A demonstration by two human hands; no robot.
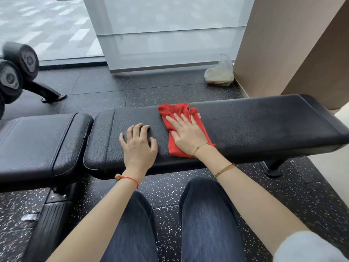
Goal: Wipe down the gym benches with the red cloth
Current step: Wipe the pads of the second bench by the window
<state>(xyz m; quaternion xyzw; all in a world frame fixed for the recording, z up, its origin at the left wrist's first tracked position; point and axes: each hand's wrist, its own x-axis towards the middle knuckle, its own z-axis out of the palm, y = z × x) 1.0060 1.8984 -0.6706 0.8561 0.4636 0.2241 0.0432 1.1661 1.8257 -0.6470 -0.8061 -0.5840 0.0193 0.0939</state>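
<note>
Black bench pad [245, 125] runs bare to your right. Your right hand [186, 134] presses the red cloth [176, 112] flat mid-pad, fingers spread; your left hand [138, 142], fingers curled loosely, rests just beside it.

The long bench pad [245, 127] runs across the middle of the frame, with the seat pad [41, 142] just beside it at left. On the long pad, the cloth [177, 118] lies under the right hand [186, 134]; the left hand [138, 144] rests beside it, to its left. Dumbbells [17, 70] sit at upper left, a bag [220, 72] at upper right on the floor [151, 91].
</note>
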